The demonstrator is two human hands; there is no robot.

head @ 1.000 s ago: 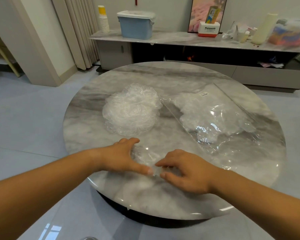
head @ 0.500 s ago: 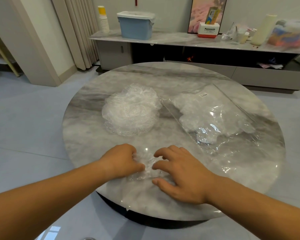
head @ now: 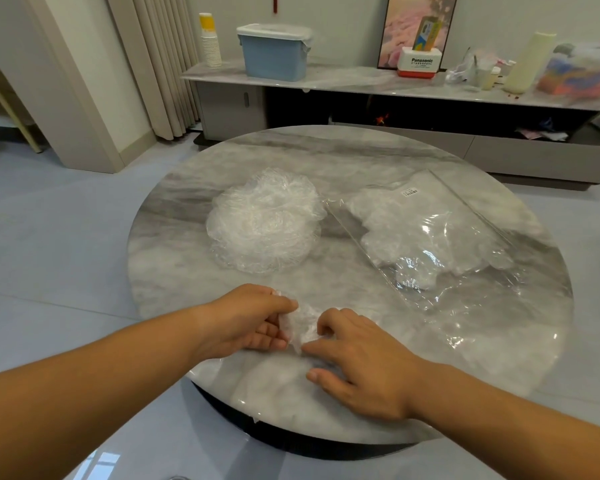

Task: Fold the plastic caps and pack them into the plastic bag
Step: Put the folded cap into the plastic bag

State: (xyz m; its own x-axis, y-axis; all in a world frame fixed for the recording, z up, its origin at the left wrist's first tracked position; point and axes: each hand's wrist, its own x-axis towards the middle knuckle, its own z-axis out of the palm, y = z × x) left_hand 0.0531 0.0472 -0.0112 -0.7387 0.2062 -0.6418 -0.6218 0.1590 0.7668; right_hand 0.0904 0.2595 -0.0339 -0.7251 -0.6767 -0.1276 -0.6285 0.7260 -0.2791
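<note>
A crumpled clear plastic cap (head: 300,325) lies bunched near the front of the round marble table (head: 361,161). My left hand (head: 246,320) grips its left side with curled fingers and thumb. My right hand (head: 357,358) pinches its right edge with bent fingertips, the thumb resting on the tabletop. Behind them sits a pile of several unfolded clear caps (head: 265,225). To the right lies a clear plastic bag (head: 440,237) with folded caps inside, its open end toward me.
A long low sideboard (head: 395,81) stands behind the table with a blue lidded box (head: 274,53), paper cups (head: 210,41), a Panasonic box (head: 418,62) and other clutter. Curtains and a wall corner are at the left. Glossy floor surrounds the table.
The flat cap under my hands has been gathered into a small bunch. My left hand has curled round it and both hands have drawn closer together.
</note>
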